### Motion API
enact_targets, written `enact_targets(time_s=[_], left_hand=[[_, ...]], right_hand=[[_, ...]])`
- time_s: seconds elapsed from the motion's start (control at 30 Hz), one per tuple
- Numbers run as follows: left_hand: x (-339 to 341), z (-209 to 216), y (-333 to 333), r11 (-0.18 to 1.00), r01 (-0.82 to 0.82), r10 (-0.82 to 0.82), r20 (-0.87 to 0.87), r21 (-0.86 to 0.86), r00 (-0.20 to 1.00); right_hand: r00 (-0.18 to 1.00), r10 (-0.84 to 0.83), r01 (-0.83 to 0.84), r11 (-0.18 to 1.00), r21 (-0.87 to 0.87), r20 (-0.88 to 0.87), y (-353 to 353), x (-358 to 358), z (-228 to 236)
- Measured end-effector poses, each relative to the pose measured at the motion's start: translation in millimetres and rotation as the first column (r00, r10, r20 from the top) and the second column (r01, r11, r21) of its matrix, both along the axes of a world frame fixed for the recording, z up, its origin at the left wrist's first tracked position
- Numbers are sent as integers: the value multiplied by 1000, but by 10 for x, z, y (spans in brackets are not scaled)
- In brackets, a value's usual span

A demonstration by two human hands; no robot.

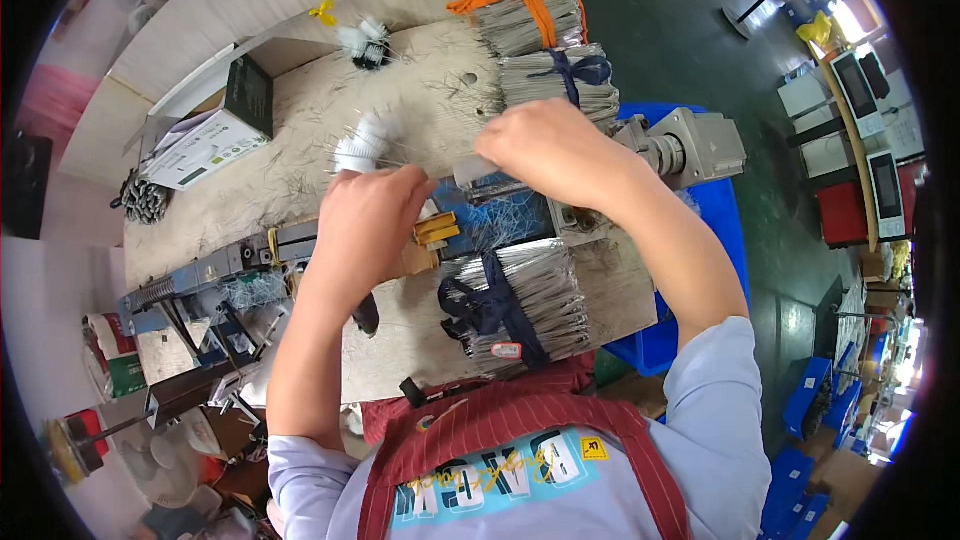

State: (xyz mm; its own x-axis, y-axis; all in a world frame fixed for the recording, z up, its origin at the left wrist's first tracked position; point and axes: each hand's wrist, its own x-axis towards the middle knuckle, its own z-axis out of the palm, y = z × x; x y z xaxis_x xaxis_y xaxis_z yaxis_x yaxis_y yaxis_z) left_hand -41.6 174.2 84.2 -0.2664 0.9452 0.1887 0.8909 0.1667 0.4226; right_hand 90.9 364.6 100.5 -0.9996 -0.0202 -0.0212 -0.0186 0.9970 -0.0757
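My left hand (pixel 372 222) is closed, fingers curled down beside yellow blocks (pixel 436 230) on a bench machine; what it grips, if anything, is hidden. A white-bristled brush piece (pixel 362 145) lies just beyond its knuckles. My right hand (pixel 548 145) is also closed, held over the machine near its chuck (pixel 662 152). A pale, blurred cylindrical piece (pixel 474 172) shows beside its fingertips; I cannot tell whether they hold it. Nearer to me lies a bundle of twisted metal wires (pixel 550 290) tied with dark blue cloth.
Two more wire bundles, one with an orange tie (pixel 530 18) and one with a navy tie (pixel 560 78), lie at the far right. A second brush cluster (pixel 366 44) and an open carton (pixel 215 135) stand farther back. Loose wire bits litter the wooden bench. A blue bin (pixel 735 240) is below right.
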Motion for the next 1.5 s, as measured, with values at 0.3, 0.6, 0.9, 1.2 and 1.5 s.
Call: enact_targets(time_s=[0.3,0.6,0.9,1.2,1.5], left_hand=[[-103,291,-542,995,-5,15,106,-97,994],[231,-891,-1397,697,-697,479,615,168,626],[574,-965,-1013,805,-594,93,992,-21,91],[-440,-25,-1702,862,-207,496,689,-462,529],[750,-460,-906,892,-282,289,926,-353,-243]], right_hand=[[926,226,-266,959,-95,-302,-667,-136,-206],[972,210,-121,827,-549,102,-659,-712,-180],[977,135,-193,887,-419,-164,-890,-658,-417],[977,95,44,781,-623,189,-800,-804,-297],[992,87,-119,865,-487,-89,-951,-695,-262]])
